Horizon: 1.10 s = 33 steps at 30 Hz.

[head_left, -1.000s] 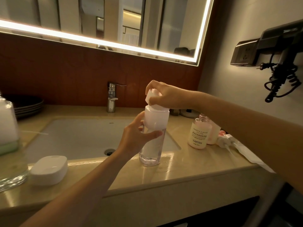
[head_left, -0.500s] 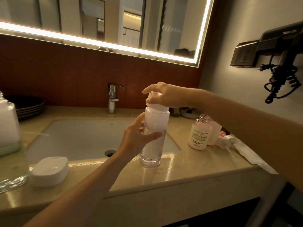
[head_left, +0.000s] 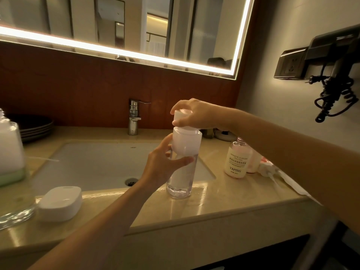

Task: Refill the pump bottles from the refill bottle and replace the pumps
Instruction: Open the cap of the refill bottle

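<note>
A tall clear bottle with a wide white collar stands upright on the counter in front of the sink. My left hand grips its body, thumb across the front. My right hand is curled over the white pump head on top of it. To the right stands a small open bottle of pale liquid labelled YAPING, with a second pinkish bottle behind it. A loose white pump with its tube lies beside them.
The beige counter ends at a front edge near me. The sink and tap lie behind the bottle. A white soap box and a glass jar sit left. Dark plates are stacked at back left. A hair dryer hangs on the right wall.
My right hand has turned on the pump head and shifted slightly; the tall bottle stays in place under my left hand.
</note>
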Available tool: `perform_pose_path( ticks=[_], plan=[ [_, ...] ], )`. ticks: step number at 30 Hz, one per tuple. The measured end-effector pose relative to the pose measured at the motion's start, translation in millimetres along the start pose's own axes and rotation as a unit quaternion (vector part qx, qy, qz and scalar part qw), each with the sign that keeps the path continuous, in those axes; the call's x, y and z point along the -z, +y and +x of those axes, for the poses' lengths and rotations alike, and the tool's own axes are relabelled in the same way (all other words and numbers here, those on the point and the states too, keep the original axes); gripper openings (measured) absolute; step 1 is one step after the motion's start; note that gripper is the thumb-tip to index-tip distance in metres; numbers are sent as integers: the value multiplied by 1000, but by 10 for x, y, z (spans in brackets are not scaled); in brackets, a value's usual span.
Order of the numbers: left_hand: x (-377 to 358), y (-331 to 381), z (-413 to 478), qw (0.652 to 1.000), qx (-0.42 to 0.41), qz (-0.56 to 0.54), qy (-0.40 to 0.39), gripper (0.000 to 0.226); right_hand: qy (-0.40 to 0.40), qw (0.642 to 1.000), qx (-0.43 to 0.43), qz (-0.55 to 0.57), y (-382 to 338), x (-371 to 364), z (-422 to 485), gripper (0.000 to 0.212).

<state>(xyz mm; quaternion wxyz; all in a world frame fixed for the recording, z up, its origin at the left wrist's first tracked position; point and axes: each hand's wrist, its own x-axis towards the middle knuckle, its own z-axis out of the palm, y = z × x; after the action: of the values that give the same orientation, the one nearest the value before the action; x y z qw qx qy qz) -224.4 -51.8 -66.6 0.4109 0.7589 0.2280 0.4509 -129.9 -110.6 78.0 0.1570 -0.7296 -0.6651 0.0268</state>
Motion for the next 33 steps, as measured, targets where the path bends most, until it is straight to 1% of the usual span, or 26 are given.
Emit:
perform_pose_path(
  ticks=[2, 3, 4, 6, 7, 9, 12, 14, 15, 16, 17, 19, 21, 23, 24, 26, 29, 31, 32, 33],
  plan=[
    [-1, 0, -3, 1000, 1, -4, 1, 78, -5, 999, 14, 43, -1, 23, -15, 48],
    [-2, 2, -4, 1000, 1, -4, 0, 78, 5, 999, 18, 31, 9, 27, -15, 54],
    [-3, 5, -4, 1000, 0, -5, 0, 78, 25, 1000, 14, -6, 18, 28, -12, 62],
    [0, 9, -7, 1000, 0, -6, 1, 77, 77, 990, -15, -114, 16, 11, -10, 76],
    [1, 11, -10, 1000, 0, -6, 1, 76, 94, 983, -28, -155, 11, -5, -14, 79],
    [2, 14, -11, 1000, 0, -4, 2, 76, 98, 977, -42, -184, 19, -50, -11, 77],
    [-1, 8, -9, 1000, 0, -5, 5, 76, 95, 985, -23, -141, 34, -93, -3, 63],
    [-4, 3, -8, 1000, 0, -7, 5, 76, 77, 994, -3, -75, 40, -79, 4, 50],
    [-3, 1, -8, 1000, -1, -6, 5, 77, 63, 997, 4, -37, 34, -63, 3, 47],
    [-7, 3, -8, 1000, -2, -5, 4, 77, 52, 999, 9, -12, 24, -48, -6, 49],
    [-6, 5, -9, 1000, -3, -3, 4, 77, 49, 999, 13, -14, 13, -40, -13, 55],
    [-9, 10, -8, 1000, -5, -1, 2, 77, 70, 994, 8, -84, -7, -39, -35, 69],
    [-9, 16, -11, 1000, -5, 0, 3, 77, 103, 979, -20, -174, -21, -66, -59, 80],
    [-8, 15, -11, 1000, -4, -2, 4, 77, 124, 964, -40, -233, -13, -112, -66, 80],
    [-8, 12, -11, 1000, -4, -3, 4, 77, 131, 961, -41, -240, 0, -133, -61, 78],
    [-6, 7, -10, 1000, -1, -4, 4, 77, 136, 968, -21, -209, 32, -146, -49, 66],
    [-3, -1, -7, 1000, 3, -6, 2, 78, 96, 993, 24, -67, 61, -105, -35, 46],
    [-4, -6, -5, 1000, 3, -7, 2, 78, 87, 995, 38, 6, 59, -74, -38, 46],
    [-3, -10, -3, 1000, 3, -5, 2, 78, 101, 994, 35, 18, 58, -67, -36, 50],
    [-4, -12, -3, 1000, 3, -2, 1, 79, 123, 992, 25, 8, 62, -61, -36, 57]
  ],
)
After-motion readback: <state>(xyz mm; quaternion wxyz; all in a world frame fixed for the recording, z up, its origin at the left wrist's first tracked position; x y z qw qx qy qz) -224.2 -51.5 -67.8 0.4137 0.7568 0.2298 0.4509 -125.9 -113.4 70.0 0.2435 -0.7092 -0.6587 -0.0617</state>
